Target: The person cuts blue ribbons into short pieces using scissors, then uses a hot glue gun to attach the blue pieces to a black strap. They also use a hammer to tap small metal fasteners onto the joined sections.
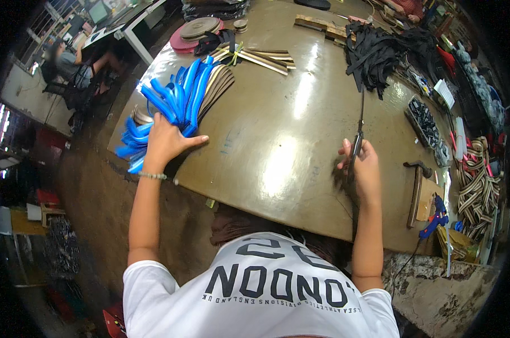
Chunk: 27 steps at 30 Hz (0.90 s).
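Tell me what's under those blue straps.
The table shows around the blue straps, and striped straps stick out at their right; whatever lies directly beneath is covered.

From my remote seat I judge this to be a workshop: 1 big worn table (249, 163) carries blue straps (195, 84), a heap of black straps (373, 53), a tray of small dark parts (421, 121) and a hammer (416, 194).

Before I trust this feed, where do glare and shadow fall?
Head view: bright glare streaks the tabletop between the left hand and right hand; same head view: dark shadow beside the right hand, and the corners fade to black.
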Tool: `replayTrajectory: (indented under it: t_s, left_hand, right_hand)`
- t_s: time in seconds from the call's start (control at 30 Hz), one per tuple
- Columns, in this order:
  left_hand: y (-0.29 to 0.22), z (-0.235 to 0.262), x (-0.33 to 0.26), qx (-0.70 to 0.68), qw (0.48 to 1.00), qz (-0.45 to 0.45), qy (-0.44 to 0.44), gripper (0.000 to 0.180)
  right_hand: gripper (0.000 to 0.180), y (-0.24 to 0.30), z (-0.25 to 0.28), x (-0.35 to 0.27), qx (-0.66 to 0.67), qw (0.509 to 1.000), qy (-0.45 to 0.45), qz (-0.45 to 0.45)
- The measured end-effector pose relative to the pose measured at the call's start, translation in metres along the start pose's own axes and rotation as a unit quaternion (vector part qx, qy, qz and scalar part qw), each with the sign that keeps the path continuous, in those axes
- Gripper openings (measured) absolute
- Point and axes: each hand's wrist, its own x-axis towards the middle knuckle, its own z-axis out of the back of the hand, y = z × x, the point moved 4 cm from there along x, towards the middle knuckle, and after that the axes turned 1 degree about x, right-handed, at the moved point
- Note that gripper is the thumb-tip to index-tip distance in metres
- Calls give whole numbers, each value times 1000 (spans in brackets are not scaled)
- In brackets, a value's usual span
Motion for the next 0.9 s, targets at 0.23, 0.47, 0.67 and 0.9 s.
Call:
replayTrajectory:
  t_s: [0.23, 0.47, 0.67, 0.9]
  left_hand:
    - [32, -16, 27, 9, 998, 42, 53, 77]
    - [-36, -22, 12, 17, 998, -47, 43, 70]
    - [-135, -53, -1, 28, 992, -119, 44, 50]
    - [-170, -46, -14, -49, 992, -105, -50, 46]
  right_hand:
    - [38, 4, 49, 10, -387, 899, -139, 147]
    - [37, 30, 51, -7, -560, 772, -241, 178]
    - [68, 22, -138, -48, -327, 901, 177, 222]
    - [44, 6, -141, 15, -340, 892, 52, 292]
